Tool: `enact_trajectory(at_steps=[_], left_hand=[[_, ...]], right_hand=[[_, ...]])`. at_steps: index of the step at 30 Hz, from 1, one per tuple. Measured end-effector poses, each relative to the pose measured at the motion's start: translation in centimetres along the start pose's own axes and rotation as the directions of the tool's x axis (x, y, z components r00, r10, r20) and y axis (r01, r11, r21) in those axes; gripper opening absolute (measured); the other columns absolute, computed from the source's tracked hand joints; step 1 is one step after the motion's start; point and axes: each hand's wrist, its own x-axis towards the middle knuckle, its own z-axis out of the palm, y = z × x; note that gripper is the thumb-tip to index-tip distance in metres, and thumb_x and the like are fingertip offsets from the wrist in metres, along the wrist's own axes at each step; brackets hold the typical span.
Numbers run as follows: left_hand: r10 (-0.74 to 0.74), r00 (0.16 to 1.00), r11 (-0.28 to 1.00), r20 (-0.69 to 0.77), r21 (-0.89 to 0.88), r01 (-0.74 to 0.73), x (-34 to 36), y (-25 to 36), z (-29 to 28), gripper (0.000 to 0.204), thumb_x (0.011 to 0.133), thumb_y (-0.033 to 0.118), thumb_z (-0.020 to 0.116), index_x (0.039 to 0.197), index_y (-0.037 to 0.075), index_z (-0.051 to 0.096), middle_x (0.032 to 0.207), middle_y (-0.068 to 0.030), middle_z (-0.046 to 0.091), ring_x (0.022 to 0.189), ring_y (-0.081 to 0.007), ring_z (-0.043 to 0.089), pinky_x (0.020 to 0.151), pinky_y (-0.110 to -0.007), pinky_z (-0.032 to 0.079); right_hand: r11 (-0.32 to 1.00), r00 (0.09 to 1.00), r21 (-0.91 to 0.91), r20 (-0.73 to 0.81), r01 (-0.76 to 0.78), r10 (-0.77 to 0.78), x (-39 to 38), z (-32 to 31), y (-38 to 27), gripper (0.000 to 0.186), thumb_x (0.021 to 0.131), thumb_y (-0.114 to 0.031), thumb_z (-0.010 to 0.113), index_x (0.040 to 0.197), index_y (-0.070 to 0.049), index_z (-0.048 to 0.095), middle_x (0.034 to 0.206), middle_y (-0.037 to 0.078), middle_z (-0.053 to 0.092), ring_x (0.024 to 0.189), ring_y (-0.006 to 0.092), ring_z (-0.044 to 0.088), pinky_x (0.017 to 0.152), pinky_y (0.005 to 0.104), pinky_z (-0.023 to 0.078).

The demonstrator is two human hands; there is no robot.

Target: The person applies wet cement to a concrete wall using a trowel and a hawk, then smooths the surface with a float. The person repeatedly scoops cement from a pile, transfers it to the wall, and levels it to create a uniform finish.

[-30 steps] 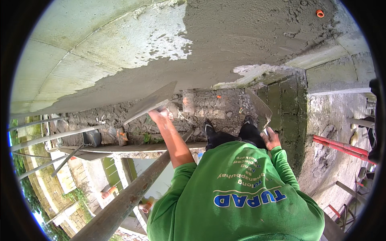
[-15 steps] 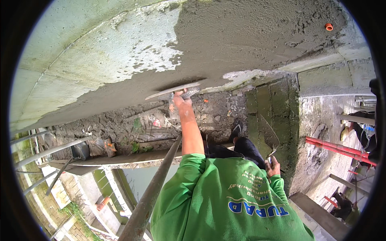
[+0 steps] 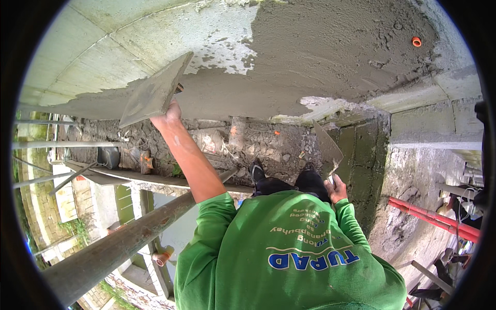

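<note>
My left hand (image 3: 169, 114) grips a wide, flat plastering float (image 3: 152, 97) smeared with grey mortar. The float is tilted steeply, its broad face turned left; whether its upper edge touches the wall cannot be told. Behind it spreads wet grey mortar (image 3: 227, 95) along the lower part of a pale concrete wall (image 3: 121, 46). Low at my right side, my right hand (image 3: 337, 190) is closed round the handle of a pointed trowel (image 3: 328, 150), its blade pointing forward and away from the wet mortar.
A thick metal pole (image 3: 129, 237) slants past my left arm. Rubble and soil (image 3: 268, 147) lie around my feet. An orange pipe end (image 3: 416, 42) sticks out of the wall at upper right. Red pipes (image 3: 434, 218) and people at work are at far right; a dark bucket (image 3: 108, 157) stands left.
My left hand has swung left with the float, which has turned from nearly level along the mortar to steeply tilted. My right hand still holds the trowel low. My feet have shifted in view.
</note>
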Motion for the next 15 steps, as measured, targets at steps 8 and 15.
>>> enact_trajectory(at_steps=[8,15], left_hand=[[-0.169,0.962,0.959,-0.216,0.187,0.211,-17.1,-4.2,-10.2,0.052,0.101,0.044,0.04,0.14,0.01,0.042,0.137,-0.0129,0.047,0.123,-0.0317,0.047,0.103,-0.05,0.041],[-0.303,0.951,0.939,-0.067,0.15,0.31,-29.5,-5.3,-13.3,0.05,0.1,0.034,0.051,0.141,0.006,0.041,0.131,-0.0103,0.054,0.118,-0.0242,0.054,0.1,-0.042,0.046]], right_hand=[[0.791,0.848,-0.318,0.294,0.522,-0.442,2.6,-3.8,-8.4,0.044,0.09,-0.033,0.063,0.123,-0.005,0.056,0.102,0.02,0.068,0.09,0.0401,0.065,0.079,0.0429,0.052],[0.337,0.512,-0.397,0.756,0.854,-0.408,6.2,-8.9,-18.0,0.046,0.089,-0.031,0.06,0.13,-0.01,0.051,0.11,0.016,0.065,0.097,0.0378,0.063,0.081,0.0473,0.051]])
